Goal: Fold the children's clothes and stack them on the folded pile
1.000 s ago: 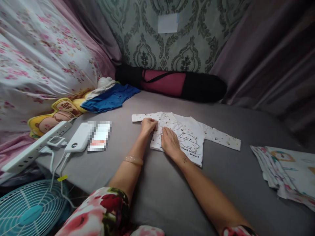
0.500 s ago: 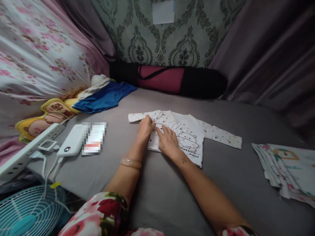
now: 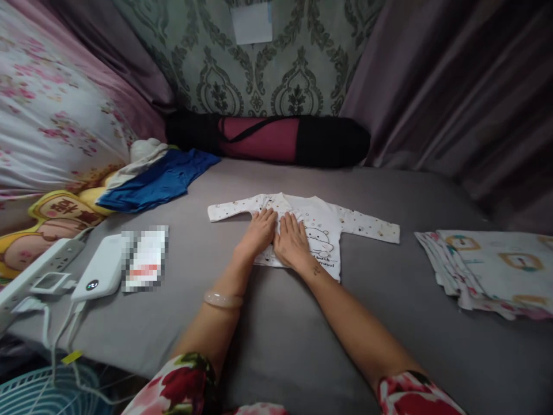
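Observation:
A small white baby shirt (image 3: pixel 319 216) lies spread on the grey bed sheet, both patterned sleeves stretched out to the sides and a cartoon animal printed on its front. My left hand (image 3: pixel 259 233) rests flat on the left half of the shirt, its fingers extended. Close beside it, my right hand (image 3: pixel 292 242) presses flat near the shirt's middle, covering part of the print. Neither hand grips the cloth. The fabric under the palms is hidden.
Folded printed cloths (image 3: pixel 488 271) are stacked at the right. On the left lie a white power bank (image 3: pixel 101 265), a power strip (image 3: pixel 38 276), a blurred card-like item (image 3: pixel 146 259), blue clothing (image 3: pixel 159 178) and a yellow cushion (image 3: pixel 56 219). Behind stretches a black and maroon bag (image 3: pixel 263 138).
My left hand has gone from bunched fingers at the shirt's left side to lying flat on it. My right hand stays flat on the front. The camera view has shifted right.

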Motion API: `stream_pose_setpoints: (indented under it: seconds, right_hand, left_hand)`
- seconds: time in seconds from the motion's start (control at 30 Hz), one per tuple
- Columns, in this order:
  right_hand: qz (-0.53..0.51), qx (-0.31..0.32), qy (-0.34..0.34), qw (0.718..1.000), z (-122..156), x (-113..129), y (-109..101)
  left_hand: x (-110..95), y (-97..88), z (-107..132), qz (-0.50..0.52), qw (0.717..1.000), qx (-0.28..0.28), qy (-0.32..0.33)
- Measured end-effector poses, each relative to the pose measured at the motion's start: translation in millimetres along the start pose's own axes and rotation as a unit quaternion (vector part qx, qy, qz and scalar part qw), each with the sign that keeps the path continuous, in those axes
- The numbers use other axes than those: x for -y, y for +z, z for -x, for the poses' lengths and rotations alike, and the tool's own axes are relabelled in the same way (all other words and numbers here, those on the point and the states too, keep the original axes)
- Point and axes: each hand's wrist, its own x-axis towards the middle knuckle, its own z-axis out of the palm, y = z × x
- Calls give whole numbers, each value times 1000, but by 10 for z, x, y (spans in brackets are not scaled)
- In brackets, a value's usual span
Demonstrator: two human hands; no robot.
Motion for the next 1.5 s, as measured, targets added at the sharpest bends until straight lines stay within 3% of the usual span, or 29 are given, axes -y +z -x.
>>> stream_pose_setpoints:
  seconds: [0.13, 0.23, 0.27, 0.37, 0.47, 0.57, 0.7, 1.03, 1.1, 1.17, 1.27, 1.33, 1.4, 1.5]
  right_hand:
    - [-74, 44, 9, 996, -82, -52, -96]
    - [-179, 97, 37, 978, -192, -268, -319]
    - [-196, 84, 49, 976, -206, -372, -392]
    - [-157, 38, 70, 984, -117, -685, -512]
    - [-59, 14, 52, 997, 117, -866, -448]
    - [17, 4, 28, 999, 317, -885, -315]
    - [60, -1, 23, 998, 382, -831, -279]
    - [1, 43, -15, 999, 642, -661, -366]
    - [-55, 62, -20, 996, 569, -803, -429]
    - [-91, 39, 4, 995, 447, -1074, -566]
    - [-40, -33, 130, 990, 297, -1621, -841]
    - [-7, -29, 229, 973, 266, -1964, -996]
    - [5, -25, 273, 962, 272, -2221, -1088]
    - [4, -23, 304, 952, 267, -2437, -1123]
  left_hand:
    - [66, 30, -7, 18, 1000, 0, 7]
    - [-10, -40, -6, 29, 999, -32, 31]
    - [-71, -62, -4, 31, 998, -37, 43]
    - [-324, -71, 19, 28, 996, -11, 88]
    - [-558, 18, 60, 11, 993, 54, 103]
    - [-651, 117, 98, -7, 992, 98, 79]
    - [-621, 152, 138, -10, 992, 101, 79]
    - [-605, 214, 185, -31, 993, 59, 93]
    - [-596, 211, 176, -32, 993, 63, 96]
    - [-597, 172, 156, -32, 992, 65, 100]
    - [-641, 41, 83, -29, 993, 57, 99]
    - [-698, -58, -16, -23, 995, 44, 87]
    - [-768, -121, -164, -9, 996, 31, 88]
    - [-878, -99, -454, 32, 988, 27, 146]
